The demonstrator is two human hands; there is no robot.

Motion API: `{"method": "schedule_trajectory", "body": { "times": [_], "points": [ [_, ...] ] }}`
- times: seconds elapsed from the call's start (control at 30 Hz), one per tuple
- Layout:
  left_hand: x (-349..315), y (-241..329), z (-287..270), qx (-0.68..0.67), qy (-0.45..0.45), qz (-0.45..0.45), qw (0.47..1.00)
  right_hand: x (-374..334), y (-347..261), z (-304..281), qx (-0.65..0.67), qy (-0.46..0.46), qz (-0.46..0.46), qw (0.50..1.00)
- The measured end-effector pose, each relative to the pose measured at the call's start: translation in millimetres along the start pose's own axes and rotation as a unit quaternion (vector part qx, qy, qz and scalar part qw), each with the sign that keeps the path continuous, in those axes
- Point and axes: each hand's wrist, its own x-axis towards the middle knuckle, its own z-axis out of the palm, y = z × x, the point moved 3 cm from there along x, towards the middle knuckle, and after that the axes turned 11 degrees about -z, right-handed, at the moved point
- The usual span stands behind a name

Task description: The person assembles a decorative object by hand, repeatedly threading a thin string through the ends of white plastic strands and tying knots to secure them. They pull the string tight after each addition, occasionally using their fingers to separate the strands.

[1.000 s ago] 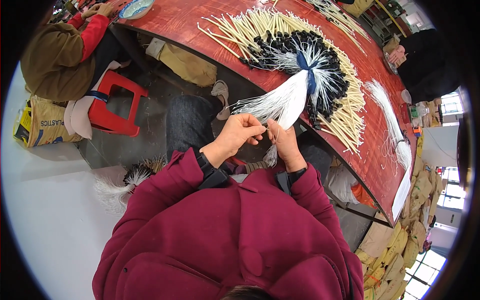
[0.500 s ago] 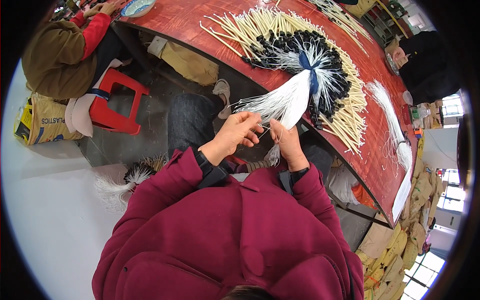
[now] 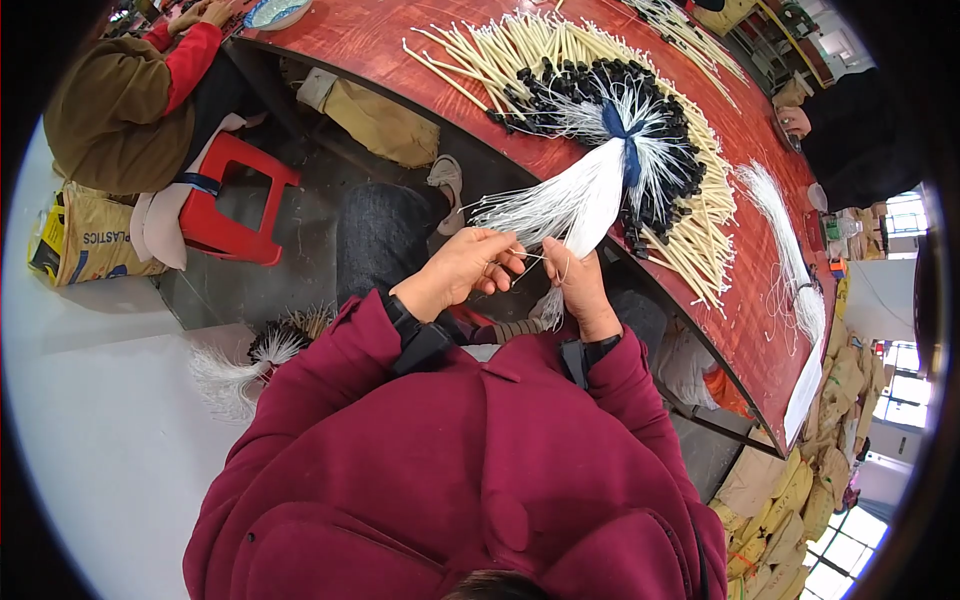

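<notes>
A large bundle of white strings [image 3: 585, 195] hangs over the near edge of the red table, gathered by a dark blue tie [image 3: 626, 135]. Beyond the tie the strings fan out to black pieces [image 3: 688, 170] and pale cream sticks [image 3: 712, 215]. My left hand [image 3: 468, 268] is closed in a pinch on thin white string just left of the bundle. Close beside it, my right hand [image 3: 582, 288] is closed on white strings at the bundle's lower end, thumb up. A few strands stretch between the two hands; their exact ends are too fine to make out.
The red table [image 3: 370, 45] curves past me. On its right lies another bundle of white strings [image 3: 792, 265]; more sticks lie at the back. A red stool [image 3: 235, 200] and a seated person [image 3: 120, 120] are at left. Sacks [image 3: 785, 510] are piled at right.
Both hands stay at nearly the same place. My left fingers have shifted slightly, and a strand between the hands shows more plainly.
</notes>
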Motion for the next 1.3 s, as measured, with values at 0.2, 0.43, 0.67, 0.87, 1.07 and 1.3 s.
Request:
{"method": "schedule_trajectory", "body": {
  "times": [0.2,0.43,0.67,0.87,1.07,1.3],
  "points": [
    [0,1,2,0.116,0.019,0.045,0.992,0,-3,1,0.010,-0.004,0.002,1.000],
    [8,-12,-12,-0.005,-0.062,-0.015,0.998,0,0,-3,0.023,-0.017,0.004,1.000],
    [8,-21,-15,-0.120,-0.100,-0.075,0.985,-1,-4,-1,0.028,0.014,0.007,0.999],
    [-1,-10,-9,-0.060,-0.051,-0.028,0.996,0,-6,-2,0.000,0.026,0.000,1.000],
    [4,-14,-15,-0.023,-0.070,-0.012,0.997,0,-5,-2,0.011,0.028,0.009,1.000],
    [3,-11,-9,0.246,0.089,0.160,0.952,1,-1,-4,0.030,-0.021,-0.005,0.999]
  ]
}}
